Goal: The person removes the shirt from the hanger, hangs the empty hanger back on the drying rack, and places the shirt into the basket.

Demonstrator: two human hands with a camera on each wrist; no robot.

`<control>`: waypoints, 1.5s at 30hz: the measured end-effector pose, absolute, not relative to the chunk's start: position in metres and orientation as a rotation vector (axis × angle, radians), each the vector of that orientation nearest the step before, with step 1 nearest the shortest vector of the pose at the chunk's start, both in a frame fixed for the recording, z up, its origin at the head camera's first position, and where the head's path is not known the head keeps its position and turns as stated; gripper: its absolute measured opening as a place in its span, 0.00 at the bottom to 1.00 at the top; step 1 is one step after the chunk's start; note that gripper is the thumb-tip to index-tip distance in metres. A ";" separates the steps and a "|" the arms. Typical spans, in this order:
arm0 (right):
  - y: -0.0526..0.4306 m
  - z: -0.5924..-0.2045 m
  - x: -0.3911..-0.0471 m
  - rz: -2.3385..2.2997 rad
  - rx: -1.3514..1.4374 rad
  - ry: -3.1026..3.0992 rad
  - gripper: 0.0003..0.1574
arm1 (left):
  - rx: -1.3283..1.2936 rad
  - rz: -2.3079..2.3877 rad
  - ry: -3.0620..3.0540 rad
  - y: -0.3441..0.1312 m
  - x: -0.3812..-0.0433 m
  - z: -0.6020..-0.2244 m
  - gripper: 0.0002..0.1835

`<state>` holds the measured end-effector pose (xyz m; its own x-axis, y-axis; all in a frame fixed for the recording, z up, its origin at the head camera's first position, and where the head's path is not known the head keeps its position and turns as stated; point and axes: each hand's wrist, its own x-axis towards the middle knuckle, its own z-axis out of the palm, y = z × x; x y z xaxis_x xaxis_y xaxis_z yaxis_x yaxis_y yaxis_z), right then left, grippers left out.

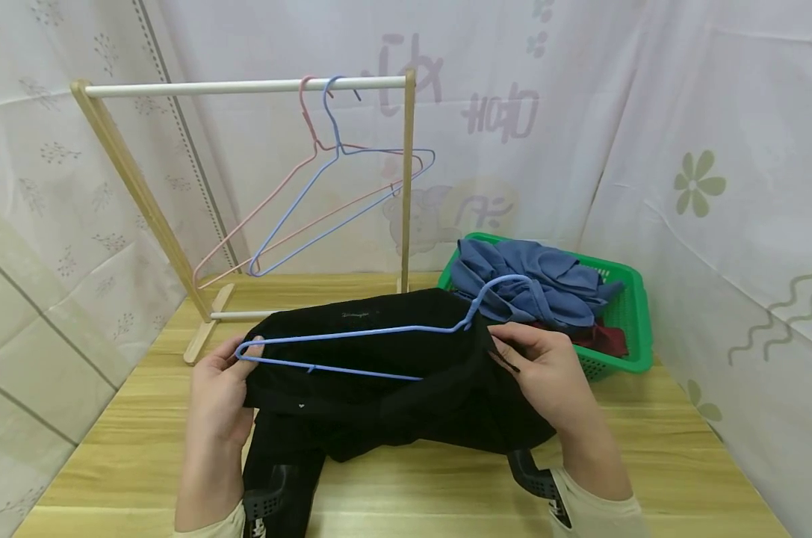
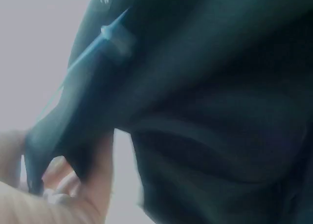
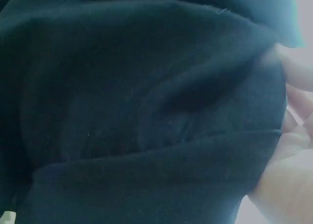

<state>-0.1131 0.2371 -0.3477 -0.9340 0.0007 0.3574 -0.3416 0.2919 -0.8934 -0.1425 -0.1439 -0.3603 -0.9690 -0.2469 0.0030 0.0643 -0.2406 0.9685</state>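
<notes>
A black garment (image 1: 379, 403) is stretched between both hands above the table, its opening facing up and one long part hanging down at the left. Inside that opening lies a blue hanger (image 1: 352, 334), its hook rising at the right and its lower right end hidden in the cloth. My left hand (image 1: 220, 392) pinches the garment's left edge together with the hanger's left end, the thumb over the wire. At the other side, my right hand (image 1: 547, 373) pinches the garment's edge below the hook. Dark cloth (image 3: 146, 101) fills most of the right wrist view.
Behind the garment stands a wooden rack with a white rail (image 1: 197, 88). A pink hanger (image 1: 264, 202) and another blue hanger (image 1: 298, 202) hang from it. At the back right, a green basket (image 1: 637, 321) holds blue cloth (image 1: 533, 276) and dark red cloth (image 1: 603, 340).
</notes>
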 end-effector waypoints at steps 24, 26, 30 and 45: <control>0.202 -0.345 -0.121 1.245 0.396 -2.344 0.12 | -0.565 -0.394 -2.156 -0.082 -0.137 -0.362 0.12; 0.197 -0.346 -0.121 1.224 0.418 -2.344 0.12 | -0.601 -0.397 -2.145 -0.072 -0.138 -0.363 0.14; 0.190 -0.348 -0.121 1.185 0.441 -2.349 0.12 | -0.639 -0.433 -2.100 -0.057 -0.140 -0.364 0.12; 0.203 -0.346 -0.122 1.157 0.350 -2.399 0.11 | -0.620 -0.451 -2.030 -0.079 -0.145 -0.371 0.31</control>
<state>-0.1217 0.2032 -0.3460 -0.8658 -0.0313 0.4994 -0.4104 0.6154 -0.6730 -0.1452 -0.0786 -0.3710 -0.4362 0.2463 0.8655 0.5896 0.8048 0.0681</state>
